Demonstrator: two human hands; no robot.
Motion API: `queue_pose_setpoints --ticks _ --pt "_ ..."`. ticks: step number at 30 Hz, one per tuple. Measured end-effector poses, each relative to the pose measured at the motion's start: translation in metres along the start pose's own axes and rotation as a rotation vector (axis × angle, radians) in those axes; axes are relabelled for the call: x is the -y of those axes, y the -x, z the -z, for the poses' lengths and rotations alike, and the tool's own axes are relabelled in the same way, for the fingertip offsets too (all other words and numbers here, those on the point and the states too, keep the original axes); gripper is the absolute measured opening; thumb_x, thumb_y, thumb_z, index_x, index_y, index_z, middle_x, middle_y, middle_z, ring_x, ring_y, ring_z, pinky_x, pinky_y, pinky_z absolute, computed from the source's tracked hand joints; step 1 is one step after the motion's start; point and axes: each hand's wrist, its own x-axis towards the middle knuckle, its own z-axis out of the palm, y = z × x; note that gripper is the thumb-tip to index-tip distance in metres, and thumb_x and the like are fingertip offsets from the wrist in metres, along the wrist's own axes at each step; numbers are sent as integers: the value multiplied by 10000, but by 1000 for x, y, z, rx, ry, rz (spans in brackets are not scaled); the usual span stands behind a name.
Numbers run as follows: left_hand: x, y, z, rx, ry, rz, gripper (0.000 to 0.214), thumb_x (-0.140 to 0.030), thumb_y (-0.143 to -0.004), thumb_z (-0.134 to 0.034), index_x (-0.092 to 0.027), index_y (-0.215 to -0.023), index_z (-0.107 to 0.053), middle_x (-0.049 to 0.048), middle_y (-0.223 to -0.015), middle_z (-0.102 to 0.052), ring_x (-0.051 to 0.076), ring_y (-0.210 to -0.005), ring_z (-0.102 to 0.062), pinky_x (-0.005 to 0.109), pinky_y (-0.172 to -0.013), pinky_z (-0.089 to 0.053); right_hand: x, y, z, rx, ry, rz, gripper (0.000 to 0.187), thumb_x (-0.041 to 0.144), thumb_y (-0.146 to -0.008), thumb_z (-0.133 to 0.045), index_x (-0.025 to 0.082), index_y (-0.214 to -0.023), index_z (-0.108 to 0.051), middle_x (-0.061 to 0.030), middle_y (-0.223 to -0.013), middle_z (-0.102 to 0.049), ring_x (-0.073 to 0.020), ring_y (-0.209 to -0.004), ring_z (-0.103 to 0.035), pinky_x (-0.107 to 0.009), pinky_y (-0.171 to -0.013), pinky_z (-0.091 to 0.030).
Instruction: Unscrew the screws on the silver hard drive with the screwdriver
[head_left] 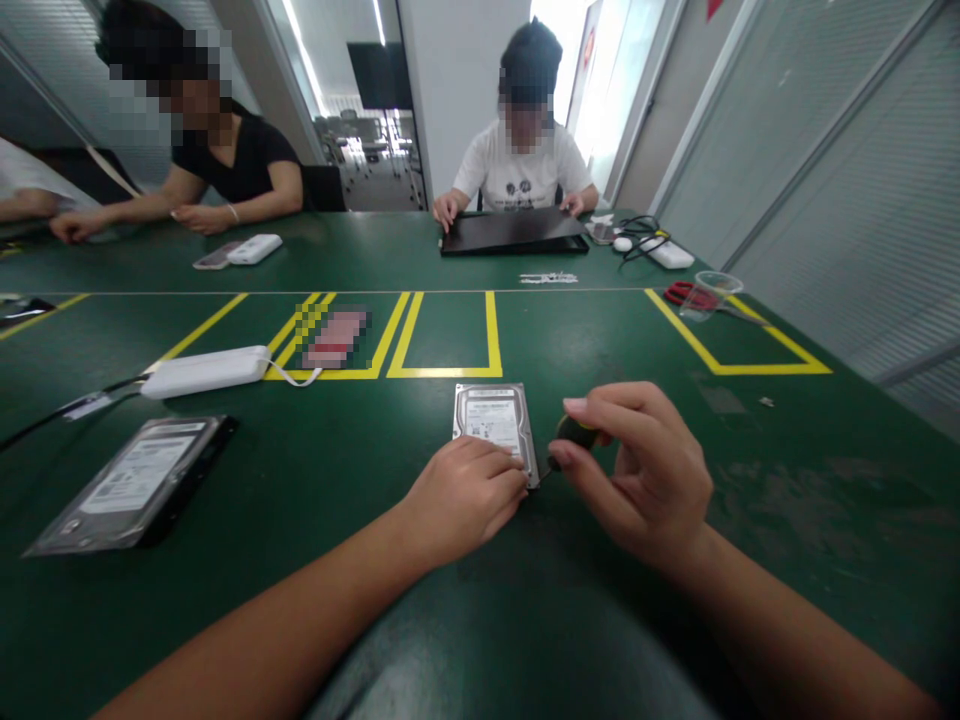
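Observation:
A silver hard drive [491, 408] with a white label lies on the green table in front of me. My left hand [472, 490] rests over its near end, fingers bent around that end and hiding part of the label. Between the thumb and fingers of my right hand [645, 470] is the short dark handle of a screwdriver [574, 432]. Its thin shaft slants down to the drive's near right corner. Whether the tip sits in a screw is too small to tell.
Another hard drive [142, 480] in a clear bag lies at left. Behind it sits a white power strip [206, 371] with cables. Red-handled scissors [691, 295] and a clear plastic cup [711, 293] are at far right. Across the table a person holds a black panel [510, 232]; others sit at left.

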Motion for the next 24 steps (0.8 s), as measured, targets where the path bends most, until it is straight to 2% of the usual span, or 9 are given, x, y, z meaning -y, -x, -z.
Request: queue_pose_setpoints --ticks 5,8,11,14,19,22,24 --pt "0 1 0 -25 1 -4 169 -236 -956 -558 -170 -978 -711 60 -997 -756 214 -935 -710 394 -852 -573 0 3 1 62 -68 -25 498 71 -866 -528 201 -1345 -569 -109 -1143 -678 -227 -985 -642 -415 -804 -543" --pt "0 -1 1 -17 -15 -10 164 -229 -956 -557 -164 -941 -706 58 -975 -752 210 -911 -708 383 -831 -576 -3 3 0 59 -68 -13 466 111 -862 -585 189 -1322 -586 -112 -1121 -661 -226 -973 -629 -400 -785 -541" --pt "0 -2 1 -1 -46 -19 171 -224 -962 -548 -163 -910 -699 55 -931 -744 201 -865 -700 366 -800 -573 -4 2 -1 15 -2 2 430 191 -826 -721 206 -1246 -628 -71 -984 -604 -190 -872 -591 -339 -703 -538" --pt "1 0 -1 -13 -62 -52 160 -216 -969 -546 -173 -935 -697 44 -949 -745 192 -884 -699 360 -815 -566 -4 2 -3 -20 51 -18 404 180 -822 -739 234 -1210 -644 -42 -917 -580 -164 -802 -568 -303 -651 -524" --pt "5 4 -4 -43 -95 -119 142 -223 -977 -563 -199 -1035 -690 35 -1022 -745 204 -956 -697 374 -833 -551 -5 10 -5 -38 -23 -82 563 110 -841 -635 234 -1377 -515 -89 -1129 -670 -214 -912 -640 -372 -717 -536" --pt "5 5 -4 -36 -102 -119 143 -231 -979 -567 -205 -1057 -684 33 -1035 -741 207 -941 -693 375 -822 -546 -6 12 -5 -13 -104 -110 487 99 -863 -562 218 -1335 -540 -100 -1186 -668 -234 -997 -643 -399 -769 -532" --pt "5 4 -4 -34 -104 -119 138 -232 -978 -571 -203 -1058 -680 33 -1038 -739 208 -937 -690 375 -820 -544 -7 11 -5 -20 -113 -91 433 116 -855 -602 215 -1276 -579 -99 -1151 -656 -237 -1014 -625 -396 -776 -525"
